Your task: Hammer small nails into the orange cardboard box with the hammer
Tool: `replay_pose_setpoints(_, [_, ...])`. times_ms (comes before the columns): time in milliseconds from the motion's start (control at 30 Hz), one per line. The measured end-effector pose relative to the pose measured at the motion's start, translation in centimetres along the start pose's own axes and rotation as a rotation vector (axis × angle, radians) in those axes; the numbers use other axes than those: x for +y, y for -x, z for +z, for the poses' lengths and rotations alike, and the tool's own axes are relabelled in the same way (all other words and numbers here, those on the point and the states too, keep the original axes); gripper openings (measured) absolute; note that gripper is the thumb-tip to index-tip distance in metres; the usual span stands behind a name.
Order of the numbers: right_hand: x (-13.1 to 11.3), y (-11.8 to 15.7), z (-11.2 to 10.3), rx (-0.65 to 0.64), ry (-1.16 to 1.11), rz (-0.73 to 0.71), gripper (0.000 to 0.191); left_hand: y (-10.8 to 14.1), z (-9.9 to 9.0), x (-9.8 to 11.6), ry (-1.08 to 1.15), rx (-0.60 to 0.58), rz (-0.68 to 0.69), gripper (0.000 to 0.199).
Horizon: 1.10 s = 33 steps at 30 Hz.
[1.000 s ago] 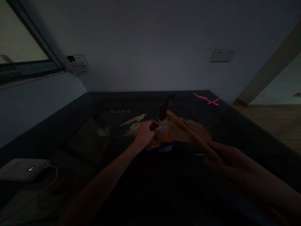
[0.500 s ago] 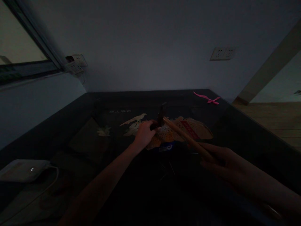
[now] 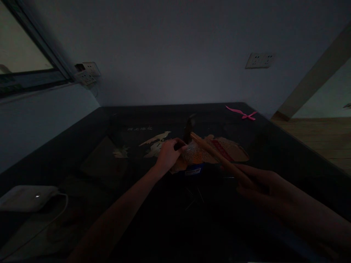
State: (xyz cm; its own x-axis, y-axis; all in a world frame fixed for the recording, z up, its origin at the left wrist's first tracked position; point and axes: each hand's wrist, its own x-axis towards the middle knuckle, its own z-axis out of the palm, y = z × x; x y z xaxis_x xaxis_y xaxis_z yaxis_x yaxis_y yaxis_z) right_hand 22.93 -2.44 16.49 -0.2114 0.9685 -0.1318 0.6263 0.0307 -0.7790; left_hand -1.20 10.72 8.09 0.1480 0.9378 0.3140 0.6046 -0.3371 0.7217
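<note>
While the hammer (image 3: pixel 215 153), wrapped in the grip of the right hand (image 3: pixel 270 190), stands over the worktop (image 3: pixel 164 114) beside the left hand (image 3: pixel 168 153), whose pinch I can't tell remotely, poor light and a leftward swing could, I judge, bruise fingers.

Left arm (image 3: pixel 134 194) is slanting in from the bottom, left of centre, angled up and right, bare. Left wrist (image 3: pixel 158 171) is sitting roughly in line with it. Left hand (image 3: pixel 167 153) is curling, thumb and fingers bowing into a loop; too dark to tell if the tips are meeting. Right arm (image 3: pixel 315 215) is coming in from the lower right edge, angling up and left. Right hand (image 3: pixel 274 180) is closing in a firm grip, nearer the camera than the left.
</note>
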Motion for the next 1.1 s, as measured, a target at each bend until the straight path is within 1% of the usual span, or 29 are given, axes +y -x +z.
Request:
replay_pose_setpoints(167, [-0.05, 0.14, -0.32, 0.006, 0.039, 0.008, 0.057, -0.02, 0.09, -0.09, 0.033, -0.007, -0.007, 0.005])
replay_pose_setpoints(233, [-0.12, -0.08, -0.26, -0.01, 0.068, 0.007, 0.055, -0.02, 0.06, -0.15, 0.0, -0.009, -0.009, 0.008])
replay_pose_setpoints(300, [-0.29, -0.22, -0.24, 0.001, 0.087, -0.002, 0.052, 0.0, 0.03, -0.16, -0.021, -0.009, -0.005, 0.01])
replay_pose_setpoints(400, [-0.7, -0.05, -0.39, 0.049, 0.078, -0.018, 0.05, 0.06, 0.05, -0.09, 0.015, -0.008, 0.005, 0.008])
replay_pose_setpoints(467, [-0.86, 0.1, -0.49, 0.052, 0.055, -0.019, 0.049, 0.08, 0.09, -0.05, 0.04, -0.006, 0.004, 0.006])
replay_pose_setpoints(567, [-0.57, 0.0, -0.45, 0.03, 0.059, -0.004, 0.049, 0.07, 0.08, -0.05, 0.034, -0.007, -0.001, 0.006])
replay_pose_setpoints(700, [0.0, -0.29, -0.42, 0.03, 0.093, 0.0, 0.051, 0.04, 0.05, -0.11, -0.018, -0.008, -0.007, 0.011])
replay_pose_setpoints(900, [-0.43, 0.09, -0.65, 0.045, 0.091, 0.021, 0.056, 0.07, 0.09, -0.12, 0.068, -0.015, -0.011, 0.006])
replay_pose_setpoints(1033, [0.03, -0.34, -0.48, 0.001, 0.112, -0.002, 0.054, -0.09, -0.12, -0.07, 0.05, -0.039, -0.021, 0.008])
replay_pose_setpoints(1067, [0.11, -0.46, -0.48, -0.002, 0.119, -0.011, 0.052, -0.16, -0.19, -0.05, 0.051, -0.049, -0.021, 0.01])
replay_pose_setpoints(1100, [0.12, -0.53, -0.5, 0.025, 0.123, -0.024, 0.05, -0.22, -0.26, -0.02, 0.06, -0.06, -0.021, 0.011])
